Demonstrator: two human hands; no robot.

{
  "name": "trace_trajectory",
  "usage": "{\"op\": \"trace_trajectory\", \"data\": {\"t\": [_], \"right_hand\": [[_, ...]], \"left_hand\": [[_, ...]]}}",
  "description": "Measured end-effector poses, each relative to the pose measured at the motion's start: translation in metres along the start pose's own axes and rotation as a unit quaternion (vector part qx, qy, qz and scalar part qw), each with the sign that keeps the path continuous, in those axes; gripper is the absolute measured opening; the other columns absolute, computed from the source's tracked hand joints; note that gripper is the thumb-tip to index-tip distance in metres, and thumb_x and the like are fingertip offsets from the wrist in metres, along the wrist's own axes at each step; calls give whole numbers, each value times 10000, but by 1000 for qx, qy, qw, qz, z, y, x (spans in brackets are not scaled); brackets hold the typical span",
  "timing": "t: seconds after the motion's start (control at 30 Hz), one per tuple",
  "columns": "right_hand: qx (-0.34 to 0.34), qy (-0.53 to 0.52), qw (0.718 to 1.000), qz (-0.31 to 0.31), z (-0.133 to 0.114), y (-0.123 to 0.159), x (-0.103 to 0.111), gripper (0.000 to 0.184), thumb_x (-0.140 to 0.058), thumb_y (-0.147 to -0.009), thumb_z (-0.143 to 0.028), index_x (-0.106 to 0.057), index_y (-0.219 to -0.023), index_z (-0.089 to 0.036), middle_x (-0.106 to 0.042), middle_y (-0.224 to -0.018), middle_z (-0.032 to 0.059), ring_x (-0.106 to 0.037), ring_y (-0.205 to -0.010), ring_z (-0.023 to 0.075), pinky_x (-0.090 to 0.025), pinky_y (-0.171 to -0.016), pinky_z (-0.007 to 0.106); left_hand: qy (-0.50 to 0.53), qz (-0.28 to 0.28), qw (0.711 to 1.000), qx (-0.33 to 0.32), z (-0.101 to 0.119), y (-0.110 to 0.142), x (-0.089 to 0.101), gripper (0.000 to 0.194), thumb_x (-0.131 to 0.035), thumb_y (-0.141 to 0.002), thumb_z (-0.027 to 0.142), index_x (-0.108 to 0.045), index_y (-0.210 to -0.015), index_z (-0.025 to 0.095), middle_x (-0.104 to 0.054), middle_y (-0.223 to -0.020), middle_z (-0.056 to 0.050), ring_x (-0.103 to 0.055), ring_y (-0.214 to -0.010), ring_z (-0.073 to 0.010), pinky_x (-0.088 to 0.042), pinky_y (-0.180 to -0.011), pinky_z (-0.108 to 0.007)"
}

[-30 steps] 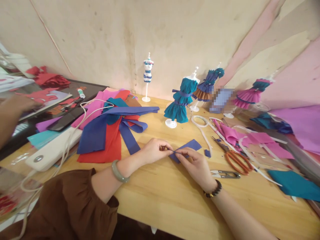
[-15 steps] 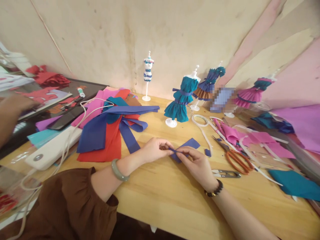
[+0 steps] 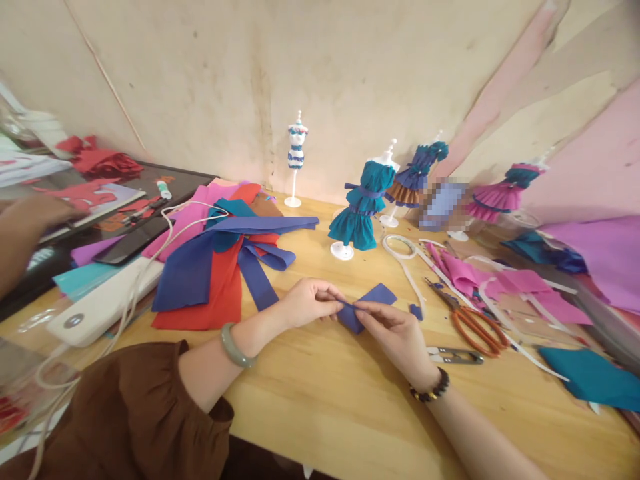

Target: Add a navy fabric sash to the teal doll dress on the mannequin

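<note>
Both hands pinch a narrow strip of dark blue fabric (image 3: 378,295) near the table's middle. My left hand (image 3: 311,301), a jade-coloured bangle on its wrist, grips the left part between thumb and fingers. My right hand (image 3: 393,331), with a dark beaded bracelet, closes thumb and forefinger on it a little to the right. One end of the strip sticks out behind the fingers, and another part hangs below them. Beyond the hands stands a small white dress form (image 3: 343,251) in a teal ruffled dress. A small blue scrap (image 3: 416,311) lies right of the strip.
Orange-handled scissors (image 3: 480,330) and thread snips (image 3: 456,356) lie on the right, near a roll of white tape (image 3: 399,247) and pink fabric (image 3: 520,283). A white power strip (image 3: 103,303) and red fabric (image 3: 223,293) are left. Another person's hand (image 3: 37,217) shows far left.
My fingers stay pinched on the blue strip, which has turned slightly so more of it shows below them. The whole view has shifted a little downward in the frame.
</note>
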State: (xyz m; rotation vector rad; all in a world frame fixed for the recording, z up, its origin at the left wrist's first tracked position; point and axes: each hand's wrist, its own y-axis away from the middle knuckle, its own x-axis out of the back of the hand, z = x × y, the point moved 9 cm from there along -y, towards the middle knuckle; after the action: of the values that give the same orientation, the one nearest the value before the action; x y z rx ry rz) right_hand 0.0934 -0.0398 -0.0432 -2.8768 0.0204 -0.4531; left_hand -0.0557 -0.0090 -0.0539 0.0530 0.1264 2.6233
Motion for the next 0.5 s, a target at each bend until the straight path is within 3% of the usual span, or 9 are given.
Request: {"op": "trace_trajectory", "data": {"t": [0.17, 0.5], "right_hand": [[-7, -14, 1000, 5, 0, -1, 2, 193, -699, -720, -355, -787, -841, -234, -778, -858, 62, -732, -762, 242, -610, -672, 345], [3, 1, 1000, -8, -4, -1, 3, 199, -676, -740, -359, -788, -852, -237, -776, -886, 65, -722, -780, 236, -594, -685, 333]], "left_hand": [[31, -7, 999, -9, -1, -2, 0, 174, -724, -715, 233, -674, -838, 121, -658, -585, -2, -599, -525, -93, -472, -508, -196], [37, -8, 999, -11, 1, -1, 0, 141, -694, -722, 189, -692, -843, 118, -664, -583, -2, -581, -491, -79, -451, -486, -187]]}}
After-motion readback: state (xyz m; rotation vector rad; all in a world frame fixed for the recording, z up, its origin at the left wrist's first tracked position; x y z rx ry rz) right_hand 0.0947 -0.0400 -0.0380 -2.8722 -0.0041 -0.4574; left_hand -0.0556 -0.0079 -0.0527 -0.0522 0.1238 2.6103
